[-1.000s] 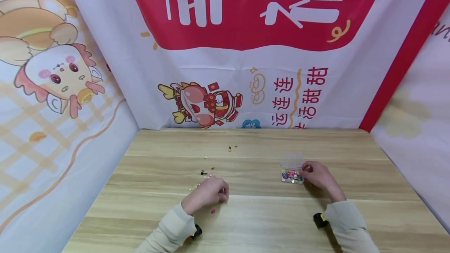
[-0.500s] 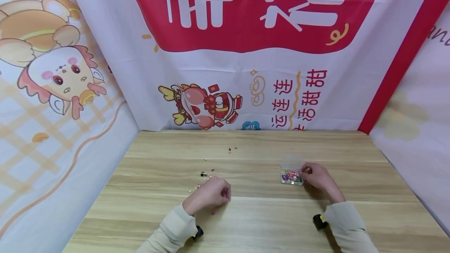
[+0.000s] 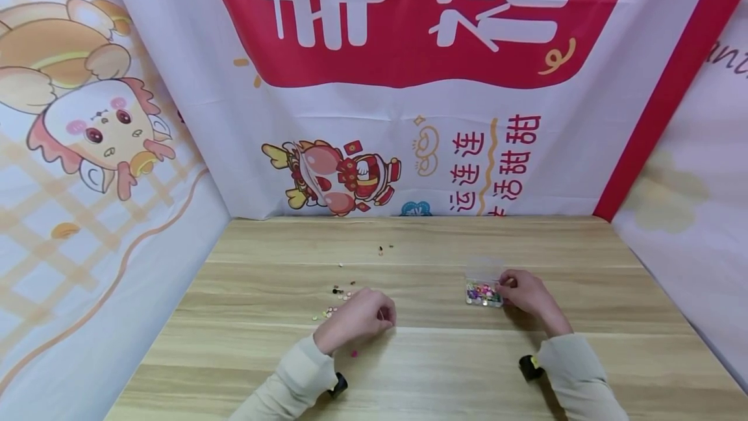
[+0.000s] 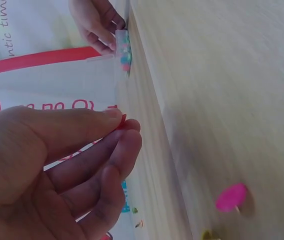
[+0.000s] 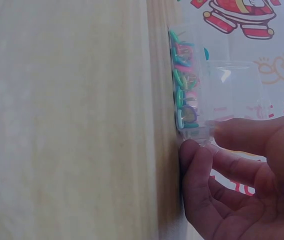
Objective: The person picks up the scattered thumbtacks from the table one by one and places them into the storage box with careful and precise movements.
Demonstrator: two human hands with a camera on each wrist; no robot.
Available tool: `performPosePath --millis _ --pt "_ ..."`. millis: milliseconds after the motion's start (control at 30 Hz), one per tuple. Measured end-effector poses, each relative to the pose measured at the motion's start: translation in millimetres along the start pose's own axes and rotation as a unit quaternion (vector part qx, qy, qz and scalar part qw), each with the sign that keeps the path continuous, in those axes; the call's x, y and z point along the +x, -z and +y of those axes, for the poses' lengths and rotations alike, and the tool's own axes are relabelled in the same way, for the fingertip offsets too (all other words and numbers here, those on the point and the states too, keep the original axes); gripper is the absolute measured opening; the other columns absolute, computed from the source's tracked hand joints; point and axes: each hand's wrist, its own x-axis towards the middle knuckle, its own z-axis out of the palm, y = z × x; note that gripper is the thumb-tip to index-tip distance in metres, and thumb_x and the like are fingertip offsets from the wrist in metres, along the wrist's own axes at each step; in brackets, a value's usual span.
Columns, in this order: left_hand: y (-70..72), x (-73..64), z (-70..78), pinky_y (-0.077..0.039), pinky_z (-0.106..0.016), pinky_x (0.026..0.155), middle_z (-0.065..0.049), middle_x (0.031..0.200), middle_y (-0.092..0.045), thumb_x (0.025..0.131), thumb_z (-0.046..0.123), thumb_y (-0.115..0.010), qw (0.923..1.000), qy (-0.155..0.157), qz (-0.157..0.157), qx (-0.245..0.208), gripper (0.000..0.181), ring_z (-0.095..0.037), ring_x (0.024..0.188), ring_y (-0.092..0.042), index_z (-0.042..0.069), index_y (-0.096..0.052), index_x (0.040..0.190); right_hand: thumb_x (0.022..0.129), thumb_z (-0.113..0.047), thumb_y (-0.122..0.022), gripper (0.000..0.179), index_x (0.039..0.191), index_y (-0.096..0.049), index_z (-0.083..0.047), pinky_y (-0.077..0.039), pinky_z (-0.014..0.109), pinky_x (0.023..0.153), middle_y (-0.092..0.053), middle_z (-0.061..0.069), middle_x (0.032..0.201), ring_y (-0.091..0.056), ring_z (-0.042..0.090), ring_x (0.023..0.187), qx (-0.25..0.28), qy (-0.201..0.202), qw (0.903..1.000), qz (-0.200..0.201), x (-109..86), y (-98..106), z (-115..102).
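My left hand (image 3: pixel 358 318) is above the table, left of the middle. In the left wrist view its thumb and index finger pinch a small red thumbtack (image 4: pixel 122 120), mostly hidden by the fingertips. A pink thumbtack (image 4: pixel 231 197) lies on the wood below, its pin showing at the side. Over on the right, a clear plastic box (image 5: pixel 196 133) full of colourful thumbtacks (image 5: pixel 188 80) stands with its transparent lid (image 5: pixel 234 92) raised. My right hand (image 3: pixel 534 294) grips the box's near end between thumb and fingers.
Several loose tacks (image 3: pixel 336 290) are scattered on the wooden table (image 3: pixel 444 369) beyond my left hand. Farther back lie a few more small tacks (image 3: pixel 380 249). Printed cloth (image 3: pixel 374 109) hangs along the table's back edge and at both sides.
My left hand has moved a little to the right and away from the pink thumbtack, fingers still pinched. My right hand and the box have stayed in place.
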Motion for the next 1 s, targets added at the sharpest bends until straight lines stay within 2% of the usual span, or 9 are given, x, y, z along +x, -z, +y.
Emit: performPosePath --millis 200,433,667,1000 --pt "-1.4 6.9 9.5 -0.048 -0.017 0.066 0.012 0.075 -0.063 0.084 0.011 -0.077 0.9998 -0.013 0.008 -0.01 0.01 0.0 0.068 -0.055 0.018 -0.071 0.079 0.096 -0.018 -0.062 0.019 0.103 -0.063 0.0 -0.047 0.029 0.064 -0.067 0.015 0.094 -0.06 0.018 0.074 0.006 -0.009 0.9999 -0.004 1.5 0.0 -0.4" --pt "-3.1 18.4 20.6 -0.048 -0.017 0.063 0.01 0.074 -0.062 0.086 0.007 -0.073 0.9992 -0.028 0.008 -0.027 0.009 0.0 0.066 -0.055 0.014 -0.069 0.081 0.095 -0.017 -0.063 0.018 0.101 -0.064 0.0 -0.048 0.029 0.064 -0.068 0.015 0.093 -0.061 0.018 0.074 0.008 -0.007 0.9999 0.0 1.6 -0.9 0.7" --pt "-5.9 38.3 33.7 -0.048 -0.016 0.065 0.011 0.076 -0.063 0.089 0.012 -0.072 0.9989 -0.043 0.016 -0.003 0.012 0.0 0.068 -0.055 0.018 -0.067 0.08 0.095 -0.017 -0.063 0.018 0.101 -0.064 0.0 -0.048 0.029 0.065 -0.068 0.015 0.094 -0.061 0.018 0.075 0.011 -0.006 0.9999 0.001 0.8 -1.0 2.1" --pt "-9.1 66.9 58.9 -0.047 -0.014 0.065 0.009 0.078 -0.064 0.09 0.014 -0.071 0.9981 -0.054 0.029 -0.001 0.006 0.0 0.07 -0.055 0.015 -0.068 0.086 0.094 -0.016 -0.063 0.017 0.1 -0.064 0.001 -0.048 0.029 0.064 -0.069 0.015 0.092 -0.061 0.018 0.073 0.011 0.0 0.9999 0.006 1.3 -1.8 2.5"
